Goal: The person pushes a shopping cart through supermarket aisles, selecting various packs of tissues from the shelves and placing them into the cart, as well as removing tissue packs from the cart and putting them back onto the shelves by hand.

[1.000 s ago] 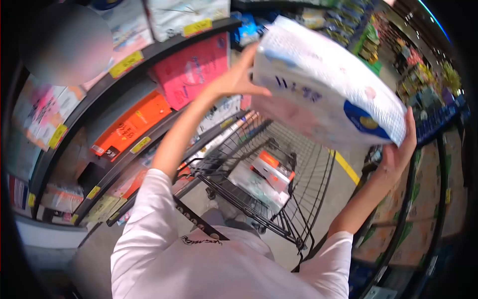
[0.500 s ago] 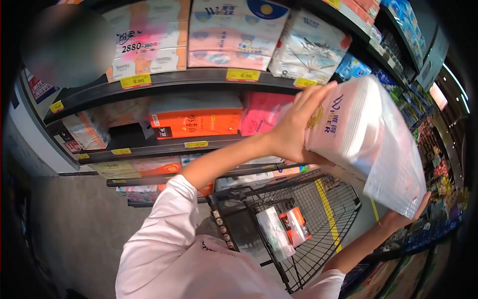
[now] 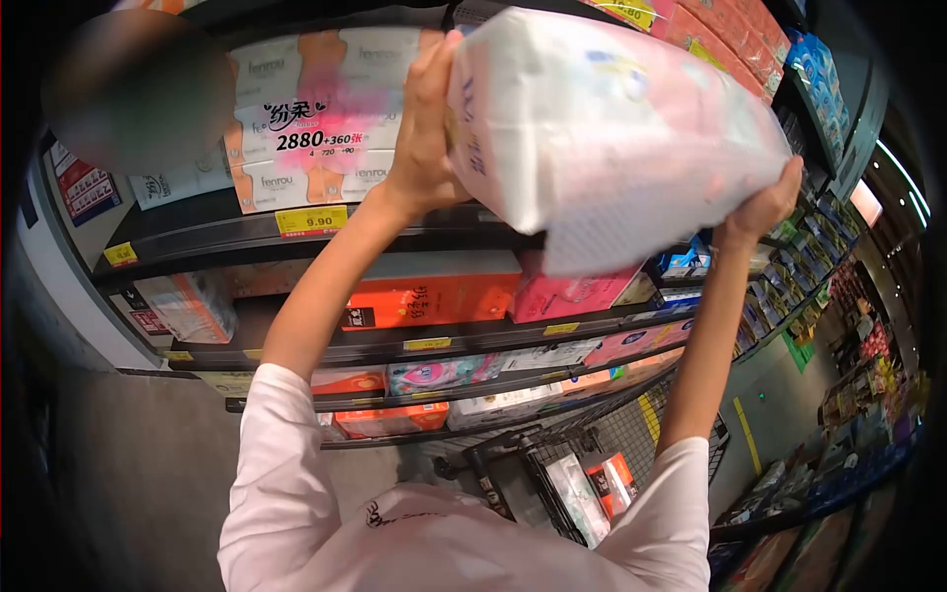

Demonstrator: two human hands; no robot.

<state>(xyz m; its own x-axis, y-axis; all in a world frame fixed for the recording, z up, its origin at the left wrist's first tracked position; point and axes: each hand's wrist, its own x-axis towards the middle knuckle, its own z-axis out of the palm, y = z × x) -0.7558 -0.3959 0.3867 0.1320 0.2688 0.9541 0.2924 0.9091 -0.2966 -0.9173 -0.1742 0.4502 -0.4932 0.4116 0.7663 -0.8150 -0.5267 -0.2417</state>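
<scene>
A large white and pink tissue pack (image 3: 631, 128), a little blurred, is held up in front of the upper shelf. My left hand (image 3: 426, 133) grips its left end, and my right hand (image 3: 767, 205) holds its right end near the lower corner. The pack hides part of the shelf behind it. Just left of my left hand stands a white and orange tissue pack (image 3: 316, 118) with a pink patch, above a yellow price tag (image 3: 311, 220).
Lower shelves hold an orange pack (image 3: 434, 286), a pink pack (image 3: 562, 291) and several others. A black wire cart (image 3: 552, 474) at the lower right contains a white pack (image 3: 579, 501) and an orange-white pack (image 3: 614, 483). Stocked shelves line the right side.
The held pack has moved left and up toward the upper shelf, and turned its broad side to the view. Both hands rose with it. The cart now appears lower.
</scene>
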